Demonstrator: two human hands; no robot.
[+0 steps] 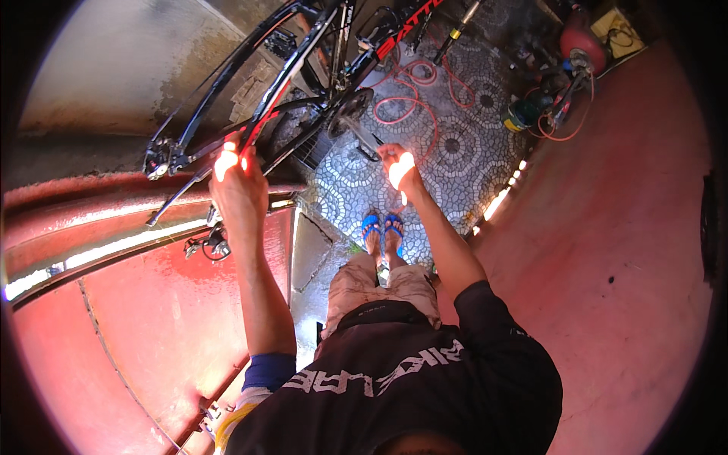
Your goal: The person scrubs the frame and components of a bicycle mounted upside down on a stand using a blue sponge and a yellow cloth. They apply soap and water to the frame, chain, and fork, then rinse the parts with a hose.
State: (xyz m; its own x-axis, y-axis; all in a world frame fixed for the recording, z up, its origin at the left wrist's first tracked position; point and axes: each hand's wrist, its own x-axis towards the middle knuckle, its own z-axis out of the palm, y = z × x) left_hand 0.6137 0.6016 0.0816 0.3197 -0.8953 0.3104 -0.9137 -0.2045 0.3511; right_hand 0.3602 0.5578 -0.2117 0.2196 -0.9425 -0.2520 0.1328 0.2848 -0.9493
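A black, white and red bicycle frame stands tilted across the upper left, its rear end pointing toward the left wall. My left hand is closed round a red and black rear stay. Lower down, a round chainring and a silver crank arm show. At the crank's end is a black pedal, and the fingers of my right hand are closed at its edge. Bright sunlight washes out parts of both hands. A rear derailleur hangs below my left wrist.
Pink-red walls rise on both sides of the mosaic-tiled floor. A red hose lies looped on the tiles. A red tank, a green container and a yellow box stand far right. A drain grate lies under the bike.
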